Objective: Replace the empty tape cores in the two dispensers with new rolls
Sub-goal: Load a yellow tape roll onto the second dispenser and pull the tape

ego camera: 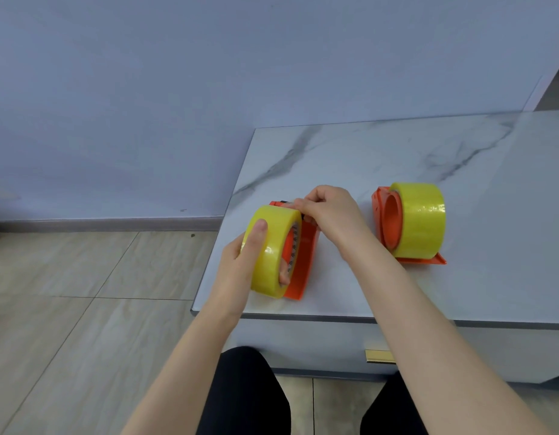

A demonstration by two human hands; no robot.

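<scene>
The far orange dispenser [385, 221] already wears a full yellow roll [419, 219]. Left of it, the near dispenser [303, 262] lies on the marble worktop [397, 152]. The left hand [246, 255] grips its shiny new roll [271, 249]. The right hand [328, 211] pinches at the top, perhaps the tape end. It looks almost done.

Both forearms [190, 356] are bare to the bottom of the view, with no sleeves showing. The left hand [240, 262] and right hand [331, 215] wear no gloves. Black trousers [243, 394] cover both thighs.
</scene>
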